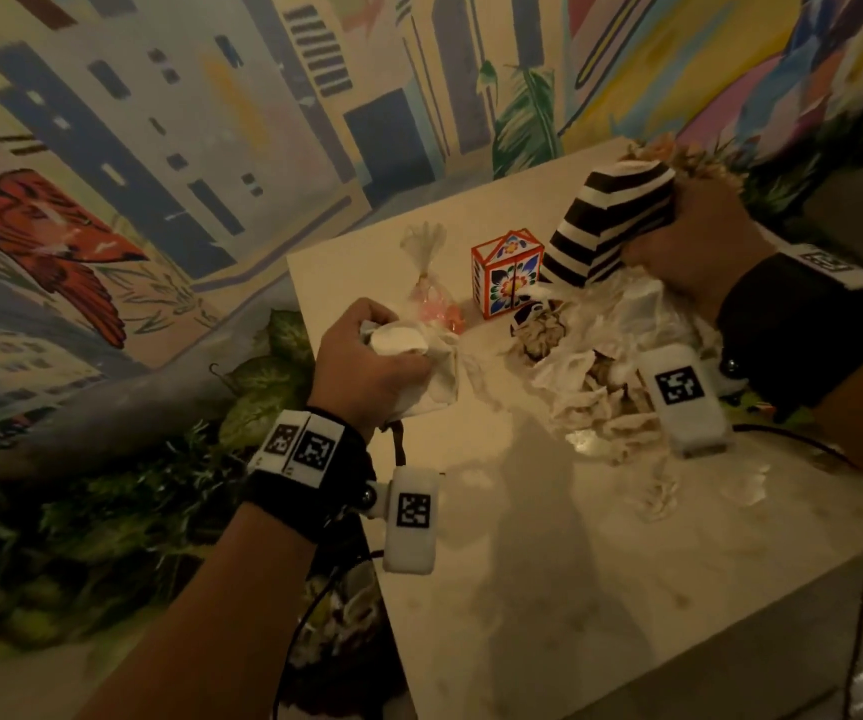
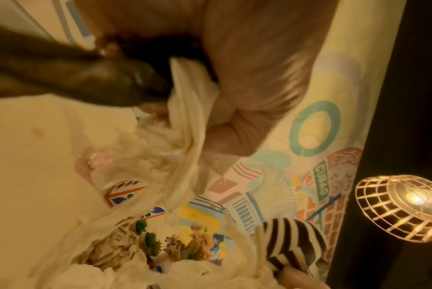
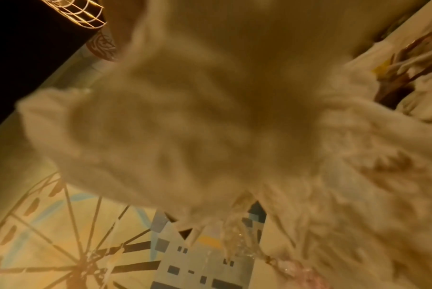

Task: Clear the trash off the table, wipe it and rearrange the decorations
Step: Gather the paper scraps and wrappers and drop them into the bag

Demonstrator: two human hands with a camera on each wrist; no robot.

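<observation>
The left hand [image 1: 367,356] sits at about nine o'clock on the pale counter [image 1: 548,589], its fingers curled tight around a bunch of white cloth [image 1: 421,371]. The left wrist view shows the same grip from close by: thumb and fingers [image 2: 234,136] pinch a fold of the cloth, which hangs down from the fist.

The right hand [image 1: 699,252] is up at one o'clock, fingers wrapped round the upper part of a black-and-white striped vase [image 1: 606,226]. The vase leans toward the right, its base close to the heap of trash. Dried flowers [image 1: 699,158] stick out past its mouth, toward the far corner of the counter. The right wrist view is mostly filled by blurred pale tissue [image 3: 209,117], so that grip can only be read from the head view.

At the centre of the counter, toward twelve o'clock, stands a small box [image 1: 507,275] with an orange frame and painted flowers, upright, just left of the vase's base. At eleven o'clock from the box lies a clear plastic bag [image 1: 432,288] tied at the neck, with something pink inside; it touches the cloth in the left hand.

A heap of crumpled tissues [image 1: 590,376] spreads from the centre toward three o'clock, under the right wrist. A few loose scraps [image 1: 658,498] lie nearer, at about four o'clock.

Green leaves [image 1: 263,387] crowd the counter's left edge, and a painted wall [image 1: 159,148] rises behind. A wire-shaded lamp [image 2: 403,207] glows in the left wrist view.
</observation>
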